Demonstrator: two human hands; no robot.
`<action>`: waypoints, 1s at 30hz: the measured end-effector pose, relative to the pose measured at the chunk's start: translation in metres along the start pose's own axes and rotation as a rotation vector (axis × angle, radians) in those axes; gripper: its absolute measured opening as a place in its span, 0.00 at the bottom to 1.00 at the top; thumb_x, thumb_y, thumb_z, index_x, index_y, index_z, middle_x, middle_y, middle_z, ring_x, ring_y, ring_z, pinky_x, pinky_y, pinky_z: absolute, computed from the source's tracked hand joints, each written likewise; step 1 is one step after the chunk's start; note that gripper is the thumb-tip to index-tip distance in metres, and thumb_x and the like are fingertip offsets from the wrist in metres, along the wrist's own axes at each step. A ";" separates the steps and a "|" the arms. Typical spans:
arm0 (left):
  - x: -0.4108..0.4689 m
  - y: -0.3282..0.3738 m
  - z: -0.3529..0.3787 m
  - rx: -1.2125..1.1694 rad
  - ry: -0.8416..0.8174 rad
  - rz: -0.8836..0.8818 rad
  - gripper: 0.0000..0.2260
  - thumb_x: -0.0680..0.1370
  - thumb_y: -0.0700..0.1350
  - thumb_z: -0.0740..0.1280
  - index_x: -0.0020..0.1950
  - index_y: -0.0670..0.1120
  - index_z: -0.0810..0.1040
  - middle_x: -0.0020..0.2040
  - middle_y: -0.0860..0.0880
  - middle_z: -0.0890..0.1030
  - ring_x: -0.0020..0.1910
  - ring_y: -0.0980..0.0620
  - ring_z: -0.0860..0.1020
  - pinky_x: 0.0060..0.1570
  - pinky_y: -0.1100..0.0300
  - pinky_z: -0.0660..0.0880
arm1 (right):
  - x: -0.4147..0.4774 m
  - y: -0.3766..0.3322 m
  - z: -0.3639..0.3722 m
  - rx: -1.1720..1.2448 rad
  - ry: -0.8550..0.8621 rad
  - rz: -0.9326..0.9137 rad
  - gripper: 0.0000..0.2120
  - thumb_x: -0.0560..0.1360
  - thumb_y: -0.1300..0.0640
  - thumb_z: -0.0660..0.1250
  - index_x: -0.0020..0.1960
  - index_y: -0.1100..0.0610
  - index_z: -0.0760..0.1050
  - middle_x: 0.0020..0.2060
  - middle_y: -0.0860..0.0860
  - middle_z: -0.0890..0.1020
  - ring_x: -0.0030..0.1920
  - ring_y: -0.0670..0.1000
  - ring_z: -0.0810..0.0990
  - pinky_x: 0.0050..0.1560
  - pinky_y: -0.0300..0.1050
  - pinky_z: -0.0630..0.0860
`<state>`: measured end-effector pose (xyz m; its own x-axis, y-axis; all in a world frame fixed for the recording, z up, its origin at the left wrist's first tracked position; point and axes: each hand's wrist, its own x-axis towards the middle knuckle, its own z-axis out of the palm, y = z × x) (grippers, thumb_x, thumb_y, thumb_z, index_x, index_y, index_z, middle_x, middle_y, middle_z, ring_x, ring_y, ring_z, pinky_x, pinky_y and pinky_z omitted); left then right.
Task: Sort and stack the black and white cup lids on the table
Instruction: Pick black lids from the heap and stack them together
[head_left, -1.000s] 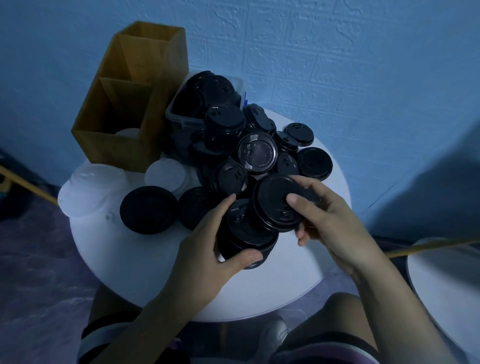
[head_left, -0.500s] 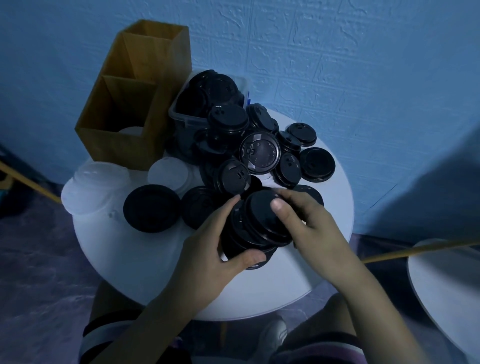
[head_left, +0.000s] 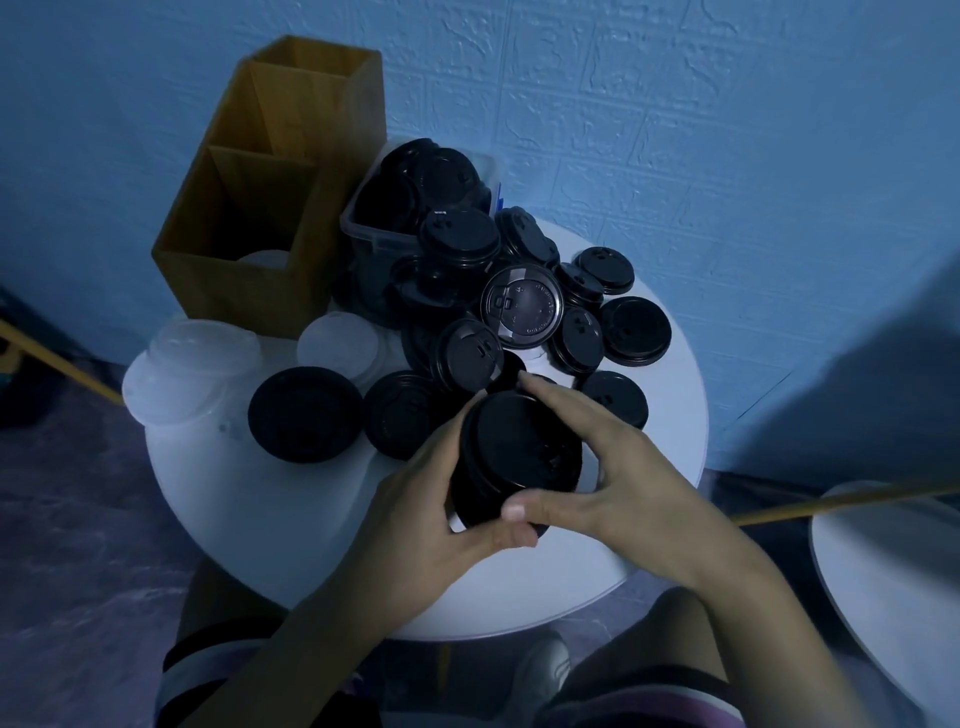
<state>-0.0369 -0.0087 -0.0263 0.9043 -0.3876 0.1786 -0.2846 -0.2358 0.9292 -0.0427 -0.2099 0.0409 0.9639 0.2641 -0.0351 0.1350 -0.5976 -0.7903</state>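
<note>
Far left of both hands, translucent white lids (head_left: 192, 374) lie heaped at the round table's (head_left: 291, 530) edge. A two-compartment wooden box (head_left: 249, 249) stands behind them. Nearer the fingers, a single black lid (head_left: 305, 414) lies flat, just left of the left hand's fingertips.

The left hand (head_left: 431, 519) cups a stack of black lids (head_left: 514, 457) from the left. Its fingers are curled round the stack's side and its thumb lies along the near bottom edge. The stack sits between the two hands, above the table's near part. It is tilted: its long axis leans up and to the right, and the top lid's face is turned up toward the camera, with the sip opening on the side toward the right palm.

The right hand (head_left: 634, 483) spans that top lid with fingers spread. The thumb presses the near rim, touching the left thumb, and the index finger reaches over the far rim.

Beyond the right fingertips, loose black lids (head_left: 524, 312) are piled against a clear plastic tub (head_left: 363, 234) holding more. Far right of the hand, another white tabletop (head_left: 893, 561) shows.
</note>
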 end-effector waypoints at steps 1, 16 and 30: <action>0.000 0.001 0.000 0.003 0.007 0.005 0.45 0.68 0.63 0.78 0.80 0.59 0.62 0.76 0.60 0.69 0.75 0.56 0.70 0.68 0.47 0.74 | 0.000 0.001 -0.002 0.009 -0.026 -0.006 0.46 0.65 0.39 0.80 0.78 0.37 0.62 0.72 0.29 0.67 0.75 0.36 0.64 0.75 0.39 0.62; 0.001 0.003 0.000 0.027 0.057 -0.022 0.41 0.64 0.59 0.79 0.75 0.61 0.69 0.71 0.63 0.71 0.69 0.59 0.74 0.63 0.52 0.78 | -0.002 0.009 -0.003 0.068 0.054 -0.002 0.40 0.63 0.38 0.78 0.74 0.41 0.70 0.65 0.35 0.76 0.68 0.38 0.74 0.68 0.39 0.70; 0.000 -0.002 0.000 0.013 0.037 -0.061 0.43 0.65 0.59 0.79 0.77 0.64 0.64 0.72 0.61 0.74 0.70 0.57 0.75 0.67 0.49 0.75 | 0.002 0.012 -0.013 0.137 -0.121 0.081 0.38 0.71 0.53 0.79 0.76 0.41 0.67 0.66 0.37 0.79 0.67 0.38 0.76 0.72 0.39 0.70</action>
<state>-0.0361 -0.0082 -0.0284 0.9312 -0.3392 0.1337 -0.2325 -0.2701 0.9343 -0.0362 -0.2264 0.0387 0.9344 0.3135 -0.1692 0.0172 -0.5142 -0.8575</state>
